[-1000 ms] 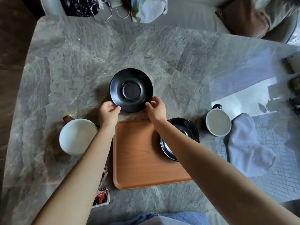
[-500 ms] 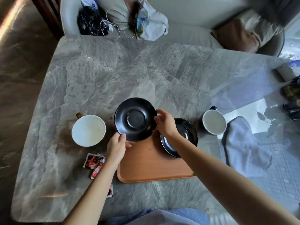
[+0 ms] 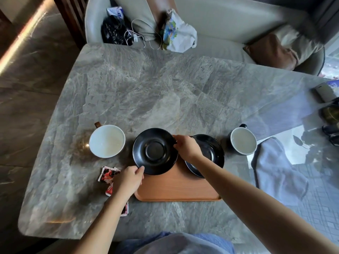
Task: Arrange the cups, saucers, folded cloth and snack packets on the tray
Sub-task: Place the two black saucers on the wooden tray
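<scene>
- Our left hand and right hand each pinch the round black saucer by its rim, over the rectangular brown wooden tray's far-left corner.
- We see a second black saucer on the tray just right of it, and a white ceramic cup to its left.
- The held saucer is glossy, with a ringed centre.

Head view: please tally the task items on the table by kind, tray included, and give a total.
Saucers: 2
Cups: 2
Folded cloth: 1
Tray: 1
Snack packets: 3 visible, possibly more hidden
Total: 9 visible
</scene>
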